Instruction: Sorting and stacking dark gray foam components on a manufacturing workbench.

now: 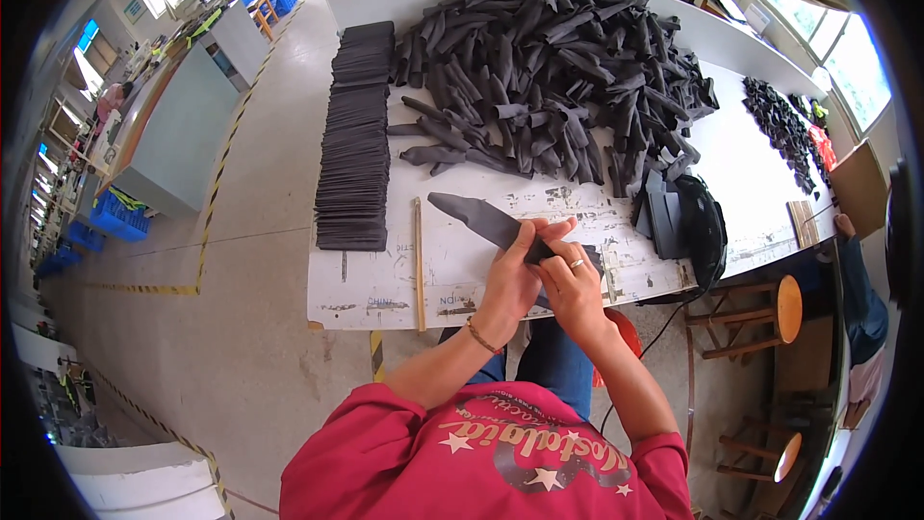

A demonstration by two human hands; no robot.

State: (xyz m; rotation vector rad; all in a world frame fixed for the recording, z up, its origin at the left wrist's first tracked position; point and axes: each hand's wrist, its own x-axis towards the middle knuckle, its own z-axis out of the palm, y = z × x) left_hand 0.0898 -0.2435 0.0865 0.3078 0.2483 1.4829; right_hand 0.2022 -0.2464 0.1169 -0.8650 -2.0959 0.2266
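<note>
Both of my hands grip one dark grey, flat, sleeve-like piece of soft material above the table's near edge. My left hand is closed round its lower part, thumb on top. The fingers of my right hand pinch its near end, which they partly hide. The piece's free end points to the far left. Behind it, a big loose heap of similar dark pieces covers the back of the white table. A long, neat row of flattened pieces lies at the left.
A thin wooden stick lies left of my hands. Flat dark pieces rest beside a black bag at right, and a cable hangs down. Smaller dark bits lie farther right. Wooden stools and another person are at the right.
</note>
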